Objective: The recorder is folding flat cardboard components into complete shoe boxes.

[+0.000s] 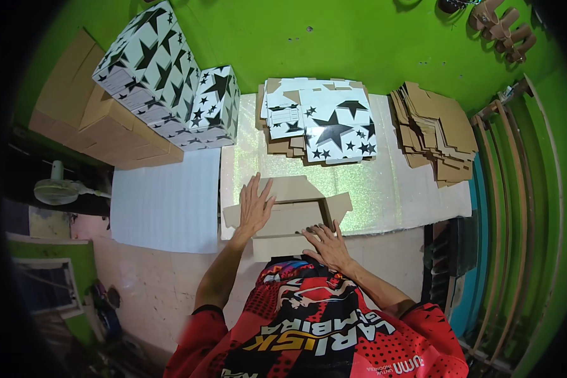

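Brown cardboard box (286, 220) sits at near edge of table (390, 211), right in front of the person. Box open at top, flaps sticking out; far flap lies toward back of table.

Hands apart, one each side of box. Left hand (256, 206) on left part of box, fingers spread and pointing away, not closed around anything. Right hand (326, 246) at near right corner, fingers bent over the near wall; cannot tell if it pinches the cardboard or just rests there.

Behind box, mid table: pile of flat white cardboard (337, 129) with black stars. Right side of table: pile of flat brown cardboard (438, 126), edges uneven. Back left: white star-print boxes (164, 69), folded up, beside larger brown boxes (116, 129). White sheet (164, 205) in front of those, left of table.

Fan (57, 191) far left. Green wall (334, 38) behind; sandals (501, 31) upper right. Wooden rack (516, 176) at right. Person wears red and black shirt (416, 334).
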Demonstrator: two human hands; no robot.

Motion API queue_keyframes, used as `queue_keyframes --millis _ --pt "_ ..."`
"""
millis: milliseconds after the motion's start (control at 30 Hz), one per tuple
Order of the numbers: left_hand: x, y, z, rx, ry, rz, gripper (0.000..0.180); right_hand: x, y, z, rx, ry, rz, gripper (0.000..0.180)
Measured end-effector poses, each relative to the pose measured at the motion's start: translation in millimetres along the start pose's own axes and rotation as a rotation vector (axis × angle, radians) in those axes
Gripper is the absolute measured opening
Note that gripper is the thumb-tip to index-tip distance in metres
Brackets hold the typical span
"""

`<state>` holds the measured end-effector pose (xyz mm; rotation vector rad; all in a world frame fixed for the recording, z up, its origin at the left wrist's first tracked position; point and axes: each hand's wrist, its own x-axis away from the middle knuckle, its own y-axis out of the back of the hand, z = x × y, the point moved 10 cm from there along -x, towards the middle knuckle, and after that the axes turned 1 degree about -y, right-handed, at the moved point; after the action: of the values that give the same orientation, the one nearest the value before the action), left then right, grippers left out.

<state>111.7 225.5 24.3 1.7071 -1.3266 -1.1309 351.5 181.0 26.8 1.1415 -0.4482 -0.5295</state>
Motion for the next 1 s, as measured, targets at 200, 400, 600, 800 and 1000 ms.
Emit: queue_keyframes --millis 200,400,600,800,1000 --pt "38.2 -4.9 -0.8 -0.139 0.007 0.143 0.066 -8.8 -14.3 -16.2 -0.162 -0.08 0.115 0.069" --pt "63.9 -7.1 -8.6 -0.044 0.129 0.135 0.083 -55.8 29.2 18.4 -0.017 0.034 -0.154 0.086" --pt "62.0 -4.7 -7.7 -0.013 0.051 0.153 0.092 -78.6 18.5 -29.1 0.051 -0.225 -0.181 0.087" --pt "51.8 -0.4 4.9 -0.166 0.217 0.234 0.099 -63.9 13.5 -33.9 -0.02 -0.069 -0.095 0.101" --pt "38.0 -4.6 1.3 0.096 0.054 0.148 0.109 -73.6 12.3 -52.6 0.061 -0.12 -0.172 0.096"
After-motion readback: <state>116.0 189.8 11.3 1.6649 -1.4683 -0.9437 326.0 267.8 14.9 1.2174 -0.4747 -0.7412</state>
